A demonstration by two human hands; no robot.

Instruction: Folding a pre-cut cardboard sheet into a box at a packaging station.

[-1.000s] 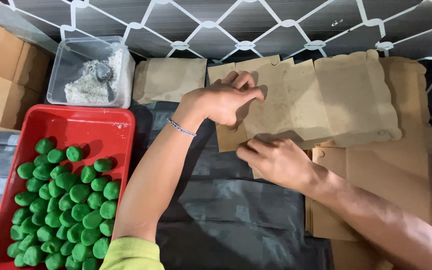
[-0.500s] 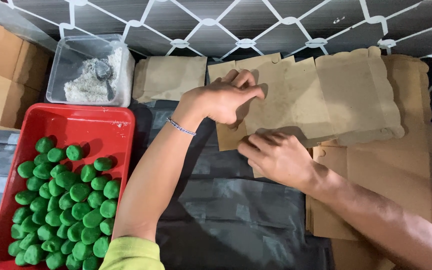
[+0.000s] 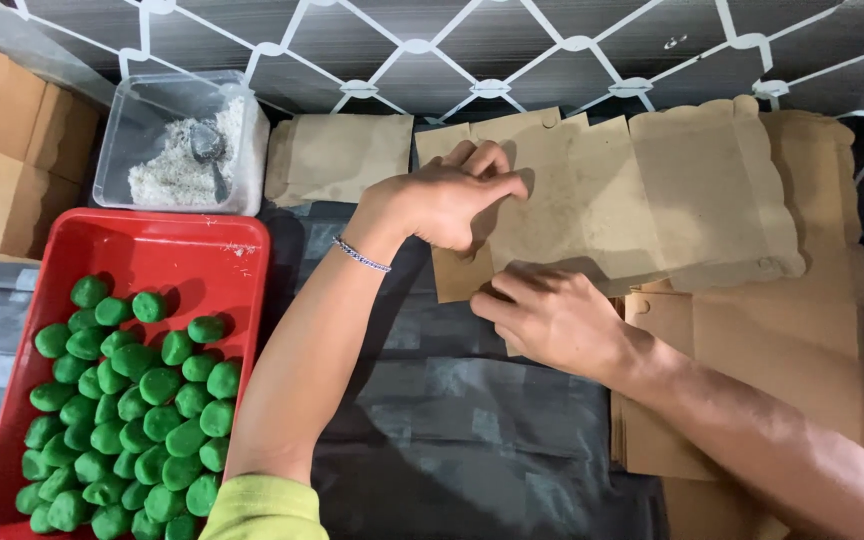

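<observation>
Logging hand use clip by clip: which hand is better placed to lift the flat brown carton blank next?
Probably the left hand: its fingers already rest on the carton blank. The right hand sits at the blank's near edge, seemingly pressing it down.

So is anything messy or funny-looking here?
Nothing much stands out. The green balls sit inside the red tray, and the white powder stays in its clear tub. The left hand and right hand hold a flat brown cardboard sheet.
</observation>
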